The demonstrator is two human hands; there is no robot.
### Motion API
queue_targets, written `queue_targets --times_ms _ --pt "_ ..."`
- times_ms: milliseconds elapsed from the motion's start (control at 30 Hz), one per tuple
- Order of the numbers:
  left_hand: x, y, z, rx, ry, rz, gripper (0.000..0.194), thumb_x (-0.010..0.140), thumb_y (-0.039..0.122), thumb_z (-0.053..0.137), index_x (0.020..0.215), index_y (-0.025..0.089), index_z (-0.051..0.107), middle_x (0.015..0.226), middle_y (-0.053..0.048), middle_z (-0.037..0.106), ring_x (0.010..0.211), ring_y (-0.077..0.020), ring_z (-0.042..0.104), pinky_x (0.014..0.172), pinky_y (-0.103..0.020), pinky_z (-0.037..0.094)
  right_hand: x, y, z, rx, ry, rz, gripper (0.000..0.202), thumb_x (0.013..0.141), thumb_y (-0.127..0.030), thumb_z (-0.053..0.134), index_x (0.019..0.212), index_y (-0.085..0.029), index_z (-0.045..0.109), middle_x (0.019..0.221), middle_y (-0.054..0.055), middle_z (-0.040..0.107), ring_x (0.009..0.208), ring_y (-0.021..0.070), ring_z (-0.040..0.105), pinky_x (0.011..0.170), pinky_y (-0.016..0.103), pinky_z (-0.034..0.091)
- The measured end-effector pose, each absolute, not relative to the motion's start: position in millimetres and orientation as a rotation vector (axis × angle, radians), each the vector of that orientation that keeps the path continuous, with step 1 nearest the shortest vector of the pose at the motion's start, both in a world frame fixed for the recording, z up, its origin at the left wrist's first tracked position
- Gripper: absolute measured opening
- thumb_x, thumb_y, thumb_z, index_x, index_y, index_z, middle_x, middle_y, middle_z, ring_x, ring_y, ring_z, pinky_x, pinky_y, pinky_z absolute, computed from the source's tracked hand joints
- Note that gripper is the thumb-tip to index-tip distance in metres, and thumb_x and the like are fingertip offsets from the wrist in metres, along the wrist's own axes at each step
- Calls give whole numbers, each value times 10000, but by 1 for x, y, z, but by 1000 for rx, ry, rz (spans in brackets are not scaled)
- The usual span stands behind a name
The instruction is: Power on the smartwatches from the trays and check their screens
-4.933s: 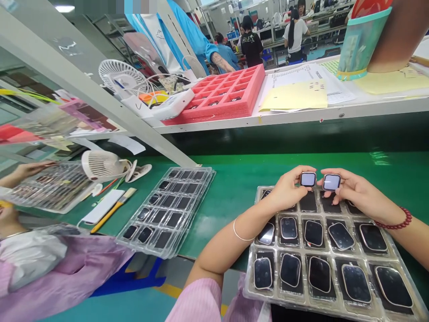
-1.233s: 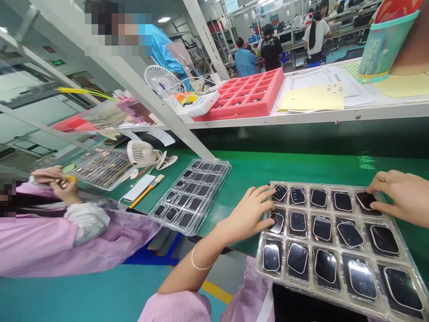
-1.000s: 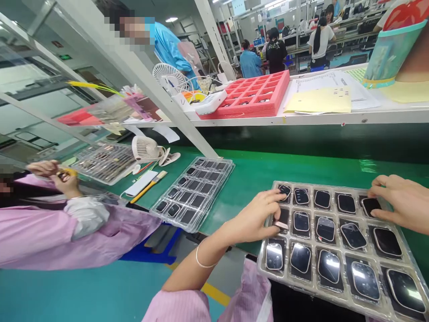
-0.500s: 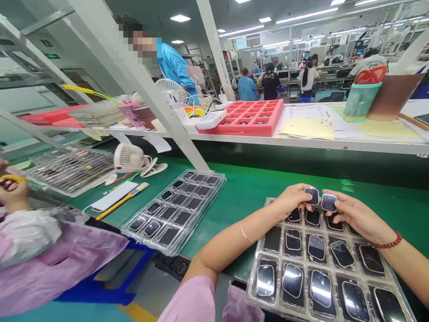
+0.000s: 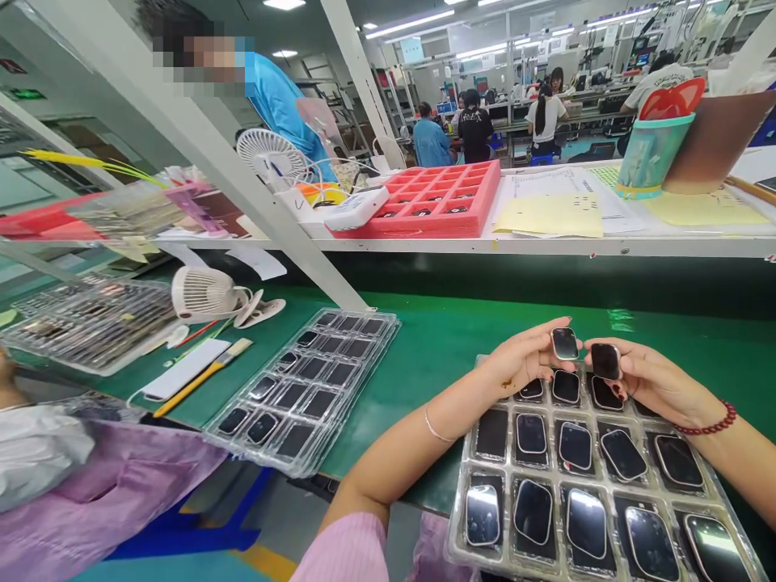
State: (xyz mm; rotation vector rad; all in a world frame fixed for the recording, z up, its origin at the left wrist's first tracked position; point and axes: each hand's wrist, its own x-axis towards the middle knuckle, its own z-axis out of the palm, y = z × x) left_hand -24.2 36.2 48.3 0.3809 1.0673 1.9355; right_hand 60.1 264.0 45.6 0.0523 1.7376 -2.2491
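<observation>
Here, left hand (image 5: 526,357): fingers narrowed on the rim of the first watch face (image 5: 565,343), held above the far rows of the pocketed tray (image 5: 456,517).
Right hand (image 5: 658,384): the second watch face (image 5: 605,361) pinched between thumb and fingers, just beside the first, its dark screen turned to the wearer.
Handling: both pieces judged light, stiff and easily scratched; the glass likely slippery.
Best hold: by the rim, opposite edges, with fingertips kept off the screen.
Watch faces: squarish, round-cornered; dark glossy glass, pale metallic-looking rims.
Tray: thin clear plastic by its look, likely flexible under load; more faces (image 5: 533,511) lodged in the pockets, some askew; one dark flat pad (image 5: 491,436) seen uncovered.
Bench (image 5: 436,356): smooth green surface; stacked clear trays (image 5: 326,428) and a yellow-handled brush (image 5: 197,388) laid to the left.
</observation>
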Motion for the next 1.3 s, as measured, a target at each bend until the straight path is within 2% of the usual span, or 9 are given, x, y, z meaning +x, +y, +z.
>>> queue_targets --times_ms 100,233,333,433,533,667,833,1067,1300 --pt "-22 35 50 413 1095 1913 727 756 365 766 1417 235 492 1144 -126 685 784 -157 689 566 -204 442 61 264 47 94 1780 -2258 456 746 -460 784 1153 -262 724 979 63 698 622 137 544 567 270 504" --pt "-21 35 49 448 1217 1897 834 715 386 804 1447 221 441 906 -66 700 618 -104 641 509 -181 404 62 261 48 107 1814 -2296 434 689 -404 849 1082 -247 755 936 54 708 549 97 509 494 229 469" --pt "-20 37 46 473 1339 1881 738 735 403 777 1385 185 505 928 -69 677 651 -118 661 507 -181 408 62 260 46 101 1820 -2288 412 729 -392 832 1105 -245 749 864 39 713 548 101 557 533 239 520" --pt "-18 40 43 461 1516 1866 549 819 353 677 1321 167 559 1067 -105 653 801 -162 690 576 -206 464 61 260 42 134 1866 -2243 449 814 -432 756 1221 -255 692 976 66 729 750 183 682 659 301 595" --pt "-16 42 41 469 1640 1831 539 819 188 605 1351 169 518 1071 -106 660 888 -187 682 634 -235 495 61 258 39 126 1995 -2148 495 872 -462 680 1323 -271 611 1165 85 693 943 236 689 760 354 611" --pt "-12 44 42 496 1676 1791 518 746 41 562 1253 144 556 1017 -88 681 829 -150 681 726 -257 516 63 252 45 48 2231 -1977 493 835 -448 699 1273 -236 616 977 78 721 754 215 685 690 371 610" --pt "-10 45 46 507 1726 1781 375 750 30 554 1109 130 597 949 -60 680 725 -108 667 750 -256 520 65 244 57 -30 2318 -1917 403 797 -414 712 1148 -228 644 807 45 697 687 202 659 617 335 594" --pt "-9 42 49 505 1793 1700 262 878 287 559 1077 137 640 905 -70 680 644 -117 663 490 -171 379 65 252 53 -49 2313 -1914 314 873 -491 632 1027 -225 696 949 76 744 644 173 634 631 337 573" --pt "-7 44 49 542 1783 1747 303 772 125 637 1074 139 629 946 -56 673 731 -111 657 626 -196 487 66 249 50 -44 2326 -1909 360 851 -471 679 1114 -228 640 1061 95 721 734 195 649 619 327 577"
